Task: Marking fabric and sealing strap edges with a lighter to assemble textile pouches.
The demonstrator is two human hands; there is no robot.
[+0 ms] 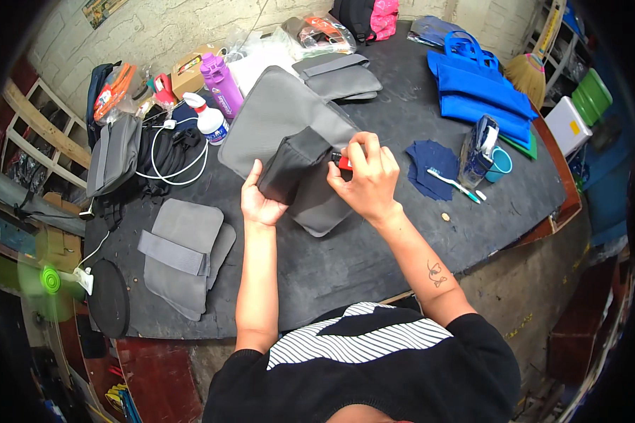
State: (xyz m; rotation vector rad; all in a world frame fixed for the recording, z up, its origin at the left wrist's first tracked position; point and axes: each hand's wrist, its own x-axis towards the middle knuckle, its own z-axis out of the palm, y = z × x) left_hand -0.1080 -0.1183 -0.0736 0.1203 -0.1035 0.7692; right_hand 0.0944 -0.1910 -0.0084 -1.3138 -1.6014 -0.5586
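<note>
One grey cloth (289, 116), one red item (345, 163).
Clasping the cloth in left hand (262, 202), pinching the item in right hand (370, 180); rightward, one toothbrush (453, 185), one cup (499, 166).

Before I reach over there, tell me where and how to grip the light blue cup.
Take the light blue cup by the right side of its rim, coming from above on the right. Its mouth opens upward, so a fingertip could likely go inside, thumb outside. That side looks free, while the see-through pouch crowds its left.
</note>
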